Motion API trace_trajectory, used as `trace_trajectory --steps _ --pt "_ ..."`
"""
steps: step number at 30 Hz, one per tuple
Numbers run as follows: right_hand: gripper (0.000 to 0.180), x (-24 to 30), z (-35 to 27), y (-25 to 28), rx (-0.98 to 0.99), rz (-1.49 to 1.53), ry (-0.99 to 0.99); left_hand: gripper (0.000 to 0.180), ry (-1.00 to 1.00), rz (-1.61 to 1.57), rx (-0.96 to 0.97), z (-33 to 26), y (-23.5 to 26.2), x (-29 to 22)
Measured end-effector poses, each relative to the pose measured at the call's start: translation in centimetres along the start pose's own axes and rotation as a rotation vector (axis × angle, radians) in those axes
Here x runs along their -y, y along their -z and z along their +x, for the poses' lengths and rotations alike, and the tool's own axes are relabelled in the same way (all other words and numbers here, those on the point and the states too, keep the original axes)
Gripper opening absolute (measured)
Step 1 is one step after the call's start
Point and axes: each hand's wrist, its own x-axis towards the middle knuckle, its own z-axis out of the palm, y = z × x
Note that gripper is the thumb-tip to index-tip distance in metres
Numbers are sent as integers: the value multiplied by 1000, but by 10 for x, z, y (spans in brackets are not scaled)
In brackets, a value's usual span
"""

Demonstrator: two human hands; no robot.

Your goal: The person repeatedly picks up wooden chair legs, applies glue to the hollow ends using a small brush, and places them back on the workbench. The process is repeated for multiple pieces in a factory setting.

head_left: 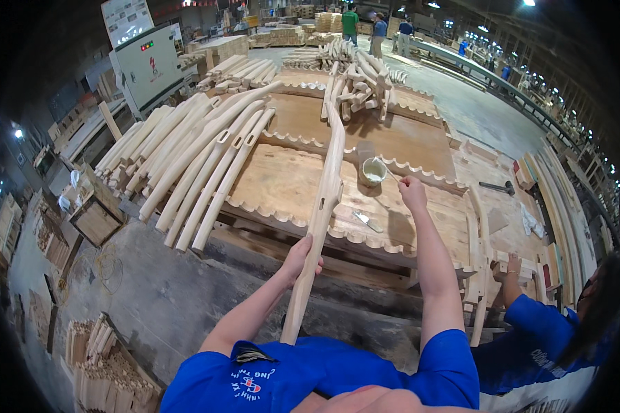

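Note:
My left hand (pixel 302 260) is closed around the lower part of a long, curved wooden chair-leg-like piece (pixel 329 175), which has a slot cut in it. The piece slants from my body up across the bench, its far end near a pile of shorter parts. My right hand (pixel 412 194) pinches a thin stick (pixel 392 174), whose far end reaches the rim of a small cup (pixel 374 180) with pale paste inside. A small flat-bladed tool (pixel 368 221) lies on the board just nearer than the cup.
Scalloped wooden rails (pixel 413 168) cross the bench. Many curved pieces (pixel 207 155) are stacked left, with shorter wooden parts (pixel 365 86) piled at the back. A black-headed hammer (pixel 497 187) lies right. A co-worker's hand (pixel 512 267) touches wood at the right; a control cabinet (pixel 148 69) stands back left.

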Motion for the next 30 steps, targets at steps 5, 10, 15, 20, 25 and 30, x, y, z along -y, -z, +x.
trace_trajectory --steps 5,10,15,20,25,30 --pt "20 10 4 -3 172 160 -117 66 123 -464 370 10 25 20" --pt "20 -3 -9 0 -84 8 34 64 242 -448 315 4 22 12" --pt "19 25 -27 0 126 360 179 60 177 -309 219 -1 23 13" --pt "15 61 -56 -9 404 585 243 61 44 -181 142 0 18 26" --pt "17 67 -63 -11 410 527 251 63 13 -182 109 -1 10 32" --pt "17 71 -65 -14 401 446 243 63 4 -169 109 0 9 32"
